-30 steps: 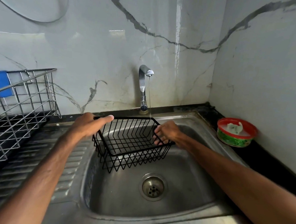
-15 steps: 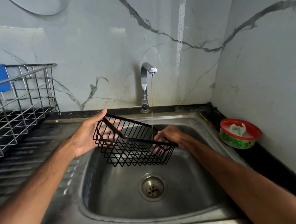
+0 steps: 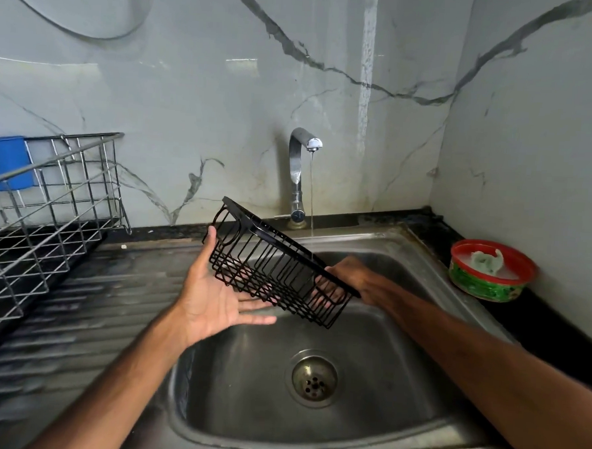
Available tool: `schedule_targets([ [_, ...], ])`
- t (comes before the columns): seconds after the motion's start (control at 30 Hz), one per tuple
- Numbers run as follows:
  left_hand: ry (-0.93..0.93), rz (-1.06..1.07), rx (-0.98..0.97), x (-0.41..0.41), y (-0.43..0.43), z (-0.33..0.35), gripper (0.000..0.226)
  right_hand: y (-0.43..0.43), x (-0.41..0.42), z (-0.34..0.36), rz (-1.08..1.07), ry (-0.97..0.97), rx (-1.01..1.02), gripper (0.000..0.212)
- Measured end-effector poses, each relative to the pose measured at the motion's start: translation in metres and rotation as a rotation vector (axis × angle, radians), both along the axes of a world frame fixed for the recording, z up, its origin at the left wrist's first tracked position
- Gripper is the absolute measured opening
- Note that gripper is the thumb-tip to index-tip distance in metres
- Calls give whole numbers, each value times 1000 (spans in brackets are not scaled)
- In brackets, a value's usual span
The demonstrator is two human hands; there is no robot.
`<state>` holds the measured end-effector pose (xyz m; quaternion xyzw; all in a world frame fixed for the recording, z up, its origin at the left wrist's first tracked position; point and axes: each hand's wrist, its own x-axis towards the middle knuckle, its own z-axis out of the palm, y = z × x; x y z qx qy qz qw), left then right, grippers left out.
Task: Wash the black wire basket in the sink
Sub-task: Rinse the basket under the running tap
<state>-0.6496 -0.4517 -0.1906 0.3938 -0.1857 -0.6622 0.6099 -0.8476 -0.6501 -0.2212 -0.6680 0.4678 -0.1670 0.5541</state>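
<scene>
The black wire basket (image 3: 272,264) hangs tilted over the steel sink (image 3: 416,385), its left end raised and its right end low. My right hand (image 3: 350,278) grips the basket's lower right end, fingers curled round the wires. My left hand (image 3: 215,295) is spread palm up under the basket's left side, thumb against the wires, fingers straight beneath it. A thin stream of water runs from the chrome tap (image 3: 299,176) and lands on the basket's rim near my right hand.
A silver wire dish rack (image 3: 48,218) with a blue item stands on the ribbed draining board at left. A red-rimmed green tub (image 3: 487,272) with a scrubber sits on the dark counter at right. The drain (image 3: 314,379) lies below the basket.
The basket has tipped from level to steeply tilted, left end rising. My left hand has opened and turned palm up under it. My right hand keeps its hold.
</scene>
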Motion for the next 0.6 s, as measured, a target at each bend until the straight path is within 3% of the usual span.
schedule_targets([
  [0.13,116,139,-36,-21,2,-1,90,3,1,-2,13,-52,54,33],
  [0.43,86,160,-145,-22,5,-5,115,0,12,-14,93,-163,172,30],
  [0.6,59,111,-181,-18,5,-1,96,-9,14,-22,113,-75,185,31],
])
